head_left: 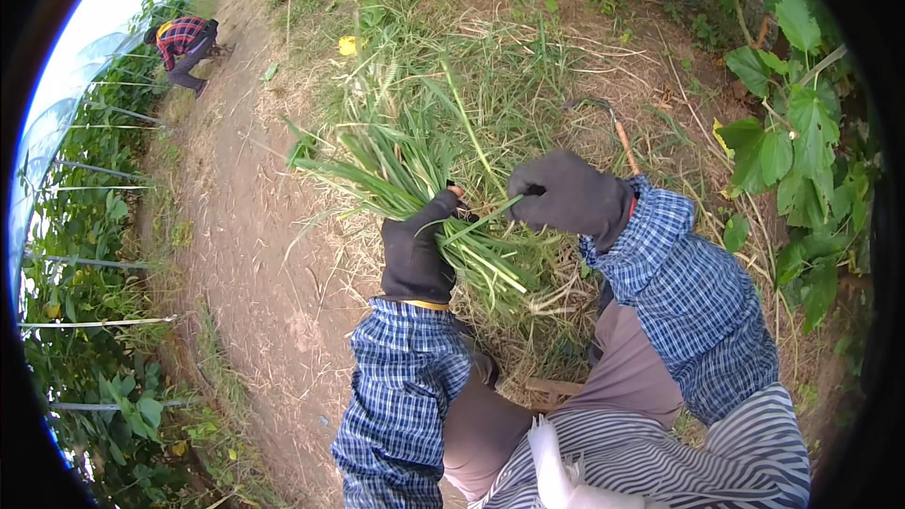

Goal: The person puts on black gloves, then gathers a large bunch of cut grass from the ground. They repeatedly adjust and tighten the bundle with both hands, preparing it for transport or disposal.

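My left hand (pixel 422 240), in a dark glove with a bare fingertip showing, grips a bunch of long green grass (pixel 389 173). Leaf ends fan out to the upper left and the cut stems (pixel 488 265) stick out to the lower right. Just right of the bunch, my right hand (pixel 565 194), also gloved, is curled with a thin grass stalk (pixel 466 120) at its fingers. Beyond my right wrist, a sickle (pixel 624 141) with a wooden handle and dark curved blade lies on the ground, the handle's end hidden by my sleeve.
Weeds and dry straw (pixel 523 63) cover the ground ahead. A bare dirt path (pixel 247 226) runs along the left, where a person (pixel 185 46) in a checked shirt bends over. Leafy plants (pixel 806 148) crowd the right side. Metal poles (pixel 106 260) and plastic sheeting stand at left.
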{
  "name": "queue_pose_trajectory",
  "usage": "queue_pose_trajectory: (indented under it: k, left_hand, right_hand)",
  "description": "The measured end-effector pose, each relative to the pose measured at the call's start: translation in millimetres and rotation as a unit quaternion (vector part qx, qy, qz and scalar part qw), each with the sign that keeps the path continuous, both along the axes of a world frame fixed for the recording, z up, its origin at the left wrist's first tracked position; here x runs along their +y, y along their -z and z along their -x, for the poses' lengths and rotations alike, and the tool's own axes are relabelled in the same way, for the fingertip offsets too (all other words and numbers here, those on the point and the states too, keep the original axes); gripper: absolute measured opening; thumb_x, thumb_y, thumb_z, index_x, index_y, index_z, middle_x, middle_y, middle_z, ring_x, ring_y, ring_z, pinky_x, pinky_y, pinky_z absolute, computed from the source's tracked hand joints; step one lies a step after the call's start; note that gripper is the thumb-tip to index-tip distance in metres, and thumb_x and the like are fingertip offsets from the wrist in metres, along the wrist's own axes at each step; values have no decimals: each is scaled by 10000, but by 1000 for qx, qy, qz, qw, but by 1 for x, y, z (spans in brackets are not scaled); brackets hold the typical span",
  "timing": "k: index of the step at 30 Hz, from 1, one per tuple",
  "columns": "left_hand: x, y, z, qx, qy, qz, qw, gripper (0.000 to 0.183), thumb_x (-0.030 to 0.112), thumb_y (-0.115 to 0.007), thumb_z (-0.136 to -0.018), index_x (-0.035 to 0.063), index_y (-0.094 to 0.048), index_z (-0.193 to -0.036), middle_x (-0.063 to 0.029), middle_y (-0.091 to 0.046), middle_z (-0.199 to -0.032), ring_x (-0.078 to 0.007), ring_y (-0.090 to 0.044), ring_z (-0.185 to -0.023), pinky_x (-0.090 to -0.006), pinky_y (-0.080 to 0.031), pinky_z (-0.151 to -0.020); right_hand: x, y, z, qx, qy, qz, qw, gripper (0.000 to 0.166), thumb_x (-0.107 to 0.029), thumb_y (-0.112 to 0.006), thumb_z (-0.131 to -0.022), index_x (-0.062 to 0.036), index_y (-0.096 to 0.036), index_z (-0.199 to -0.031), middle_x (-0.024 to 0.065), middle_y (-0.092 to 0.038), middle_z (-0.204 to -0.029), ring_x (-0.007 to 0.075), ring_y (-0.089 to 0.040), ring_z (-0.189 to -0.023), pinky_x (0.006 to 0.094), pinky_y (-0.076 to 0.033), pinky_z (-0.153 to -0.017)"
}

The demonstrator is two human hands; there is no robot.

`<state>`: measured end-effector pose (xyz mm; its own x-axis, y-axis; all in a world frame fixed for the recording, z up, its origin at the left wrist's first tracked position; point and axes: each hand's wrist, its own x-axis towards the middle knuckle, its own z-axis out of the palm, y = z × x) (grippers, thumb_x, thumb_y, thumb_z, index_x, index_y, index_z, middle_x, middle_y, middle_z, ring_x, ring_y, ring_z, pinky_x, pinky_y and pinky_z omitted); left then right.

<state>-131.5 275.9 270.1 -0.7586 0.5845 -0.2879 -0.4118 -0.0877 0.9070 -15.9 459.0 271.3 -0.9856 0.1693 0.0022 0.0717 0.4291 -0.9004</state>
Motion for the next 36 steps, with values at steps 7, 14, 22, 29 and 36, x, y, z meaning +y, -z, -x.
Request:
queue_pose_trajectory:
  k: [7, 14, 22, 29, 36]
  left_hand:
    - [2, 4, -1, -49, -55, -59, 996, 229, 93, -661, -875, -12, -623, -1075, -85, -632, -854, -216, -645, -746, -341, -567, -660]
    - [-6, 3, 4, -34, -51, -41, 997, 213, 116, -671, -859, -19, -616, -1015, -86, -619, -808, -216, -623, -677, -368, -567, -633]
    - [-16, 7, 7, 4, 44, -23, 999, 328, 177, -594, -916, -39, -648, -1157, -141, -678, -943, -255, -684, -804, -392, -594, -709]
    - [-12, 11, 5, -127, 83, -81, 985, 428, 183, -585, -907, -50, -563, -1266, -178, -679, -1006, -300, -688, -845, -430, -595, -757]
    - [-3, 0, -6, -117, 78, -76, 987, 439, 105, -594, -839, -64, -574, -1244, -181, -679, -1033, -266, -682, -880, -381, -592, -794]
  right_hand:
    - [23, 8, -5, 49, 106, -58, 991, 137, -111, -687, -800, -24, -641, -704, 81, -609, -586, 129, -570, -527, 306, -460, -503]
    - [54, 19, -11, 58, 223, -260, 938, 200, -188, -685, -797, -31, -602, -705, 126, -610, -629, 242, -584, -556, 374, -484, -551]
    - [87, 34, -21, -116, 183, -329, 919, 209, -226, -660, -829, -27, -698, -878, 152, -694, -823, 293, -666, -771, 398, -533, -729]
    - [27, 9, -4, -22, 92, 70, 993, 77, -49, -627, -882, -4, -689, -890, 67, -680, -776, 126, -632, -679, 298, -525, -605]
    - [-13, 7, 1, -18, -8, 149, 989, 138, -112, -690, -886, -7, -706, -972, 72, -700, -826, 123, -656, -775, 284, -537, -696]
